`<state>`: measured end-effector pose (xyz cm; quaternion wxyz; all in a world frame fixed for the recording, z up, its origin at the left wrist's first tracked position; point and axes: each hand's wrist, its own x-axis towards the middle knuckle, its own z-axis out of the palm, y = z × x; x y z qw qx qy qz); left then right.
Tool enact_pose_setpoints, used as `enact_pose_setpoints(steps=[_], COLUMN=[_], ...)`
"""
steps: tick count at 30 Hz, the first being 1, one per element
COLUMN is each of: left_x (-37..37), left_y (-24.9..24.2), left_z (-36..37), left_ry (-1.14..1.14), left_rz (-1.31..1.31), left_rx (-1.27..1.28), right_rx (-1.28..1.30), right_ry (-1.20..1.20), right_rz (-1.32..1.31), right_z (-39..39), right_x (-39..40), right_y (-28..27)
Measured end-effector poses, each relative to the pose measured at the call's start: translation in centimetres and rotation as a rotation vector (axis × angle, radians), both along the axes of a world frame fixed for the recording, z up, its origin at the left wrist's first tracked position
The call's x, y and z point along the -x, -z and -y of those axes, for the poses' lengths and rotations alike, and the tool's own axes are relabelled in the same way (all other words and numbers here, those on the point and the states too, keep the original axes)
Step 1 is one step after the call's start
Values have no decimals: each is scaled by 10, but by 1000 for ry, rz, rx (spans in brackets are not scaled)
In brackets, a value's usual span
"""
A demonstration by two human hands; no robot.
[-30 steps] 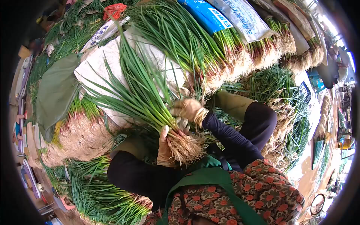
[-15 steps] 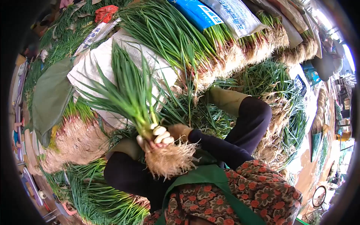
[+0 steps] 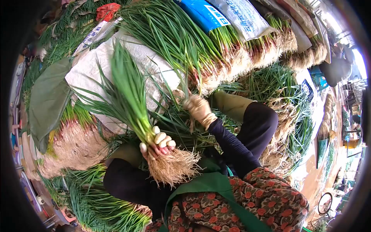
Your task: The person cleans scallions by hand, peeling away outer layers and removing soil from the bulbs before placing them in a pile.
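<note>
A bunch of green onions [image 3: 133, 91] with long green leaves and pale tangled roots is in my left hand [image 3: 160, 140], whose light-covered fingertips wrap round the reddish-white stems just above the roots. The leaves point up and to the left, over a white sack [image 3: 96, 63]. My right hand [image 3: 198, 108], in a tan glove, is to the upper right of the bunch, over loose green leaves. It is blurred, its fingers look curled, and whether thin leaves are held in them cannot be made out.
Rows of onions [image 3: 228, 63] lie at the top, partly under a blue bag [image 3: 199, 13] and a white printed bag [image 3: 245, 19]. A grey-green cloth [image 3: 48, 104] covers part of the left pile. More onions [image 3: 104, 201] lie at lower left; a rooty heap [image 3: 284, 112] is on the right.
My right hand has moved up and away from the bunch's stems, out over the loose leaves. My left hand still holds the bunch, slightly lower and further left.
</note>
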<state>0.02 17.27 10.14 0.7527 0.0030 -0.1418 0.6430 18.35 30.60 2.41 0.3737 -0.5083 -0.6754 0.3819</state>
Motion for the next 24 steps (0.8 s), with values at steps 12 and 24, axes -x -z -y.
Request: enact_pose_setpoints(steps=[12, 24], left_x=[-7, -17], left_y=[-2, -14], left_z=[-5, -9], left_ry=[-64, -181], left_rz=[-239, -346], left_rx=[379, 320], right_rx=[463, 281], right_ry=[240, 723], right_rz=[-291, 1120], right_z=[-43, 9], right_x=[-78, -335], right_y=[8, -203])
